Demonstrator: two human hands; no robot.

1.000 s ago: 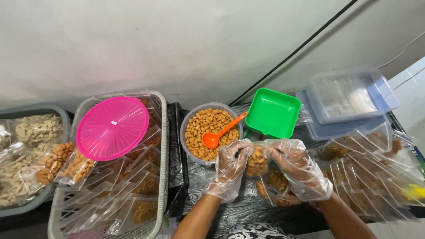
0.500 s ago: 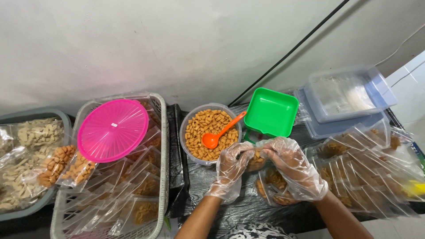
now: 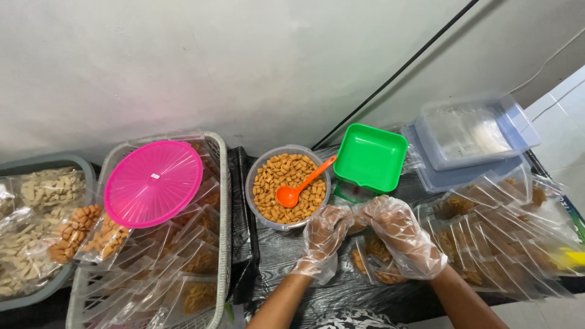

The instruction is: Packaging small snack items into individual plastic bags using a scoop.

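Crowded table, little free room around the hands

The only bare table [image 3: 277, 250] lies lower centre, a dark strip between the white basket [image 3: 224, 201] on the left and the heap of filled bags [image 3: 506, 237] on the right. Above it, the snack bowl [image 3: 286, 183] with its orange scoop [image 3: 304, 183] and the green tray [image 3: 370, 157] block the way to the wall.

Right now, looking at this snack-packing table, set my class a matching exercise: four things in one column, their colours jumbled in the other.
Things:
1. spoon
2. tray
3. lid
4. gloves

Colours:
a. pink
b. clear
c. orange
d. green

Pairs: 1-c, 2-d, 3-a, 4-b
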